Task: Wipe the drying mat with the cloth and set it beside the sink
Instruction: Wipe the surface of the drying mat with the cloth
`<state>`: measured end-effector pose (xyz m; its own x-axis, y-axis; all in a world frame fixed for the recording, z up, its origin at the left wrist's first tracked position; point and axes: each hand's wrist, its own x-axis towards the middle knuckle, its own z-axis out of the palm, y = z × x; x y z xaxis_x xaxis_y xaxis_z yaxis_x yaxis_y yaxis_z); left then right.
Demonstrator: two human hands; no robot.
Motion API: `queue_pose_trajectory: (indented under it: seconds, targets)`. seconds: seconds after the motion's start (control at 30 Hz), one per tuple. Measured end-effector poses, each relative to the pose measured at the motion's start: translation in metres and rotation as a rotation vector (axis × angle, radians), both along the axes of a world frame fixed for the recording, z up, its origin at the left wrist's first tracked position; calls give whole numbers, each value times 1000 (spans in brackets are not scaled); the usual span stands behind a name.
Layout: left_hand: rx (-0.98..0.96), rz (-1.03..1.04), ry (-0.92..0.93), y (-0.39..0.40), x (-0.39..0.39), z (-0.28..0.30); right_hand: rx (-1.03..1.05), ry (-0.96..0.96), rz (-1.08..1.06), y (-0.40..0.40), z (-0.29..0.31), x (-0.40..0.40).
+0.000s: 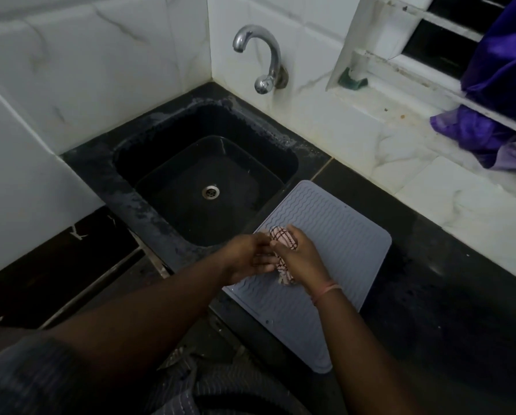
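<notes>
Head: hands point(276, 257) bunch cloth point(283, 236) at mat point(334, 235) left edge

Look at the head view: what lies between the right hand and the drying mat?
The checked cloth, bunched in the right hand, lies between it and the grey drying mat, as the head view shows. The left hand touches the cloth too.

The drying mat point(325, 244) is a pale grey-blue with wavy zigzag ridges all over it. The cloth point(283, 238) is whitish-pink with dark red check lines. The sink point(190, 163) is black, with a silver drain point(210, 191), and the counter point(430, 265) is black too. The tap point(262, 58) is shiny chrome. The wall tiles point(100, 70) are white with grey marble veins. There's purple fabric point(496, 94) at the white window frame point(370, 55), plus a dark green scrubber point(352, 80). Thin pink band point(325, 290) on the wrist.
</notes>
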<state>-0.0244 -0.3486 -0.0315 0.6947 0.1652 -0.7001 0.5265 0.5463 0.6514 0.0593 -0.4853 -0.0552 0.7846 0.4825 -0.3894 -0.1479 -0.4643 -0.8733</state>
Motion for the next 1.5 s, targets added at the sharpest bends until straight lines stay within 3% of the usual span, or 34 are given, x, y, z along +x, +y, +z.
queue_pose_trajectory:
  seconds: [0.13, 0.2, 0.3, 0.5, 0.73, 0.9, 1.03, 1.17, 1.33, 1.5]
  targets:
    - [740, -150, 263, 20, -24, -24, -115, -223, 36, 2, -14, -6]
    - [929, -233, 321, 29, -42, -33, -128, -357, 75, 7, -18, -12]
    - [1055, -280, 281, 28, -61, -42, -217, -621, 117, 21, -23, -14]
    - [1052, -211, 266, 29, -71, -51, -418, -776, 341, 41, -34, -18]
    - [1027, -137, 195, 37, -75, -54, -328, -788, 475, 32, -35, -90]
    - [1059, -236, 167, 40, -73, -53, -266, -831, 577, 23, -34, -75]
    - [1061, -341, 199, 45, -69, -52, -346, -828, 466, 34, -33, -17]
    - [1059, -306, 218, 46, -67, -56, -426, -787, 294, 42, -29, 19]
    - [980, -265, 233, 50, -64, -58, -352, -696, 333, 43, -21, -20]
    - [1027, -241, 266, 52, -63, -59, -315, -682, 446, 36, -21, -92]
